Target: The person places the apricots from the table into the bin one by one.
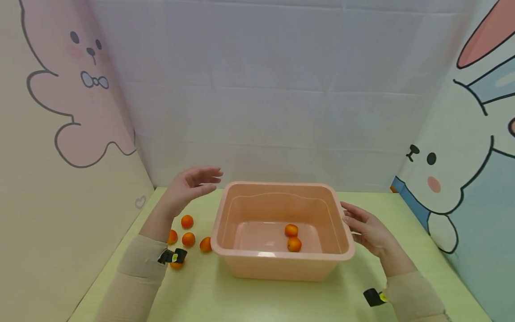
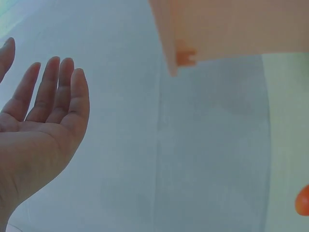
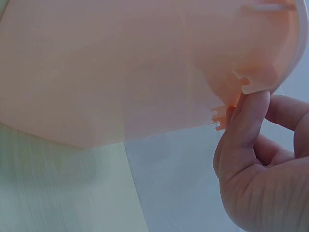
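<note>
A peach-coloured plastic basin (image 1: 265, 268) stands on the table, with two small oranges (image 1: 294, 244) on its floor. My right hand (image 1: 370, 230) is at the basin's right rim; in the right wrist view its fingers (image 3: 251, 113) are bent up under the lip. Left of the basin, my left hand (image 1: 187, 190) is raised in the air, palm inward, holding nothing. The left wrist view shows that palm (image 2: 41, 140) with its fingers extended, apart from the basin's edge (image 2: 171, 53).
Several loose small oranges (image 1: 188, 239) lie on the pale green table (image 1: 273, 299) left of the basin, some partly behind my left forearm. A white sheet (image 1: 273, 98) hangs at the back. Side panels with cartoon animals (image 1: 454, 179) flank the table.
</note>
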The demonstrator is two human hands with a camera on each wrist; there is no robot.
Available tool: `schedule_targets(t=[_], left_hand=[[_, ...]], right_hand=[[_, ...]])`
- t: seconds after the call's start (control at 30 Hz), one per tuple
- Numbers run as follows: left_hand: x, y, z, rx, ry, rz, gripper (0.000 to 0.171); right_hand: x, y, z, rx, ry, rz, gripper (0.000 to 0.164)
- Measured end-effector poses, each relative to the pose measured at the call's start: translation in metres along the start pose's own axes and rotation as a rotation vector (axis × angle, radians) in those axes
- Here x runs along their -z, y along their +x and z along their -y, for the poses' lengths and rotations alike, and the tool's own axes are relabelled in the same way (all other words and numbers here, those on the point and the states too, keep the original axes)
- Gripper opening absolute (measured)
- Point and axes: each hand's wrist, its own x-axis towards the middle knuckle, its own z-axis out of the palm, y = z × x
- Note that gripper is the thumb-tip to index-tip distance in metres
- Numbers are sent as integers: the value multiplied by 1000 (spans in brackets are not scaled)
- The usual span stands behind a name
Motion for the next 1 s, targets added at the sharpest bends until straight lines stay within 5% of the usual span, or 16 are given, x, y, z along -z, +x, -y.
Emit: schedule_targets(t=[0.37, 0.63, 0.9, 1.0], left_hand=[[21, -64, 66, 157, 160, -138, 47], [29, -101, 97, 246, 216, -177, 52], [35, -134, 120, 176, 210, -220, 53], [37, -145, 126, 202, 241, -224, 55]], right_hand=[[0, 1, -2, 11, -7, 8, 65], [-2, 0, 1, -5, 13, -1, 64], [-3, 0, 2, -15, 21, -5, 66], [-3, 0, 1, -16, 28, -6, 65]])
